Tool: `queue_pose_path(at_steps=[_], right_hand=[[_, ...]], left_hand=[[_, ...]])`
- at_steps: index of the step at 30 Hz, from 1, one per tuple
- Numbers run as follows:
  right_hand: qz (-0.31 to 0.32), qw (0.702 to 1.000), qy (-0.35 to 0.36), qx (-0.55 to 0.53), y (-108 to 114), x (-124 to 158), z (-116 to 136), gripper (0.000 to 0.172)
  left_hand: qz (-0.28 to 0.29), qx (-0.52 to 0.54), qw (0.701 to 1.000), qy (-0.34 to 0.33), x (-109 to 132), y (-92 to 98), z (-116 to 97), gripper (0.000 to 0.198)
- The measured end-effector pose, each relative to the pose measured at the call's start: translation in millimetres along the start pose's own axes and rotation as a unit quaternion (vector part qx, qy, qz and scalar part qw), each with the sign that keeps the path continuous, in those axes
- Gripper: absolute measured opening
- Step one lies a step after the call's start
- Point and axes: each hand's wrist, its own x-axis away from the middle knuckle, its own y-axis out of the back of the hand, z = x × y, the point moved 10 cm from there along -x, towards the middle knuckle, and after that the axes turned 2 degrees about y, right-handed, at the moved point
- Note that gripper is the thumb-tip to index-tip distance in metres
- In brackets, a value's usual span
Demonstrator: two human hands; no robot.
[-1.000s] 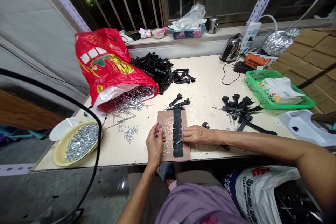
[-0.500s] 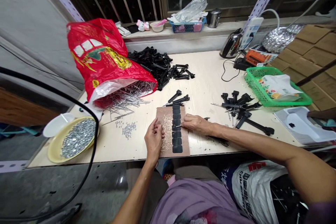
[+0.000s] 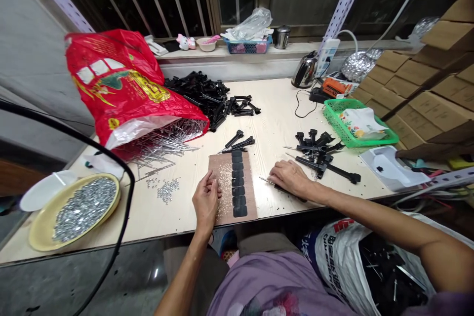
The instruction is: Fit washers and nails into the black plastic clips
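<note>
My left hand (image 3: 206,200) rests at the left edge of a brown board (image 3: 251,207), thumb and fingers pressed together; whatever they pinch is too small to make out. Pale small bits (image 3: 224,182) are scattered over the board, beside a column of black rounded pads (image 3: 238,191). To the right of the board, my right hand (image 3: 291,177) is curled over a black part with a thin metal rod (image 3: 267,181), which points left. The hand hides much of that part. Beyond its fingers lies a heap of black parts with metal rods (image 3: 318,150).
A red bag (image 3: 122,84) spills thin metal rods (image 3: 159,145). Small shiny pieces (image 3: 168,191) lie near a yellow bowl (image 3: 40,227) full of them. Black parts (image 3: 202,91) are piled behind. A green basket (image 3: 333,121) stands right; a black cable (image 3: 128,207) crosses the left foreground.
My right hand has left the pads and moved right, onto the black part with the metal rod. My left hand stays at the board. The whole view has shifted somewhat.
</note>
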Motion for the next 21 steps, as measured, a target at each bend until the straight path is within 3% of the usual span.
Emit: queue_pose_path(at_steps=[4, 9, 12, 14, 17, 19, 21], right_hand=[[0.033, 0.999, -0.023, 0.026, -20, 5, 20, 0.02], [0.055, 0.982, -0.12, 0.137, -14, -8, -24, 0.022], [0.018, 0.975, -0.139, 0.171, 6, -41, -37, 0.027], [-0.016, 0.986, -0.076, 0.15, 14, -78, -20, 0.028], [-0.033, 0.991, 0.098, 0.085, 11, -137, 27, 0.025], [-0.013, 0.982, 0.179, 0.057, 0, -167, 48, 0.021], [0.022, 0.979, 0.194, 0.054, -16, -192, 50, 0.02]], left_hand=[[0.005, 0.011, 1.0, -0.005, 4, 0.2, -1, 0.051], [0.007, 0.003, 1.0, -0.011, 5, 2.2, -1, 0.048], [0.01, -0.009, 1.0, -0.022, 5, 0.1, -4, 0.044], [0.011, -0.01, 1.0, -0.025, 7, -1.6, -6, 0.042], [0.007, -0.015, 0.999, -0.038, 12, 3.0, -10, 0.038], [-0.011, -0.051, 0.996, -0.07, 13, 17.7, -17, 0.033], [-0.051, -0.115, 0.985, -0.114, 10, 44.7, -25, 0.029]])
